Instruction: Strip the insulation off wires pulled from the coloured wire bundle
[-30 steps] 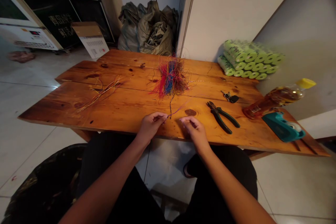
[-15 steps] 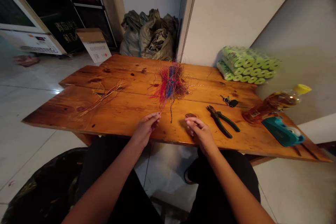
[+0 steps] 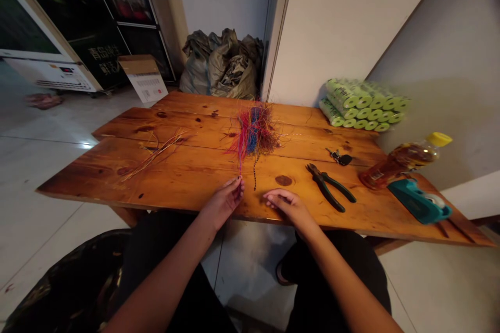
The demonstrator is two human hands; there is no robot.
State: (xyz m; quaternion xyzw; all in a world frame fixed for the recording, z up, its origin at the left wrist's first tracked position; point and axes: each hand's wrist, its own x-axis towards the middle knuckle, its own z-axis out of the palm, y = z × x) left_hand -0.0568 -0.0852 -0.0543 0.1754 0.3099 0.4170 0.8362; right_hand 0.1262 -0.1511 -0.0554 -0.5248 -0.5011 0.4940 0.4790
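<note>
My left hand [image 3: 227,199] pinches the near end of a thin pink-purple wire [image 3: 240,164], which stretches back into a tangled heap of coloured wires [image 3: 255,130]. Red, blue, orange and yellow strands show in that heap. Just right of my left fingers lies a short black-and-white twisted strand [image 3: 255,174], its far end in the heap. My right hand [image 3: 287,204] hovers at the table's front edge, thumb and fingertips brought together; whether a thin strand is between them I cannot make out. A pair of pliers [image 3: 330,187] with dark handles rests right of it.
On the wooden table [image 3: 97,177], loose thin wires [image 3: 156,156] lie left. Keys [image 3: 339,157], a drink bottle [image 3: 398,164], a teal tape dispenser [image 3: 414,203] and packed green rolls [image 3: 361,106] are right. A black-lined bin [image 3: 66,286] stands below left.
My right hand has moved left, closer to my left hand. My left hand still holds the wire, which now looks straighter. The whole view has shifted slightly downward.
</note>
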